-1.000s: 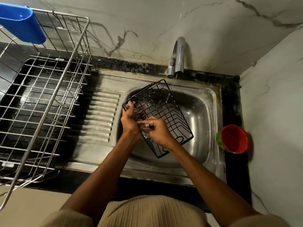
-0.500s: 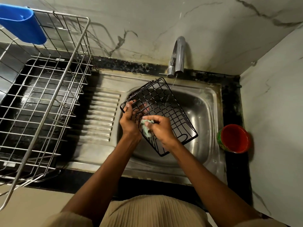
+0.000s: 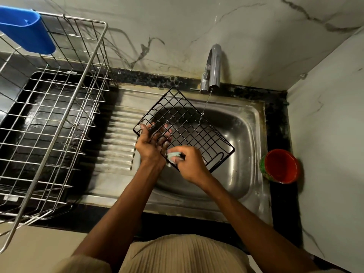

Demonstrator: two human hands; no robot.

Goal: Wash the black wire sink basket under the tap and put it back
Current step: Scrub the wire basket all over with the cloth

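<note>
The black wire sink basket is held tilted over the steel sink, its far edge under the tap. A thin stream of water runs from the spout onto the wires. My left hand grips the basket's near left corner, fingers through the grid. My right hand presses a small pale green scrub pad against the basket's near edge, close beside the left hand.
A large steel dish rack stands on the black counter at left, with a blue plastic holder hung on its far corner. A red cup sits on the counter right of the sink. Marble walls close in behind and at right.
The basket has tipped and shifted slightly left and up. My right hand has rubbed the pad along the near edge, and the pad shows more clearly than one second ago.
</note>
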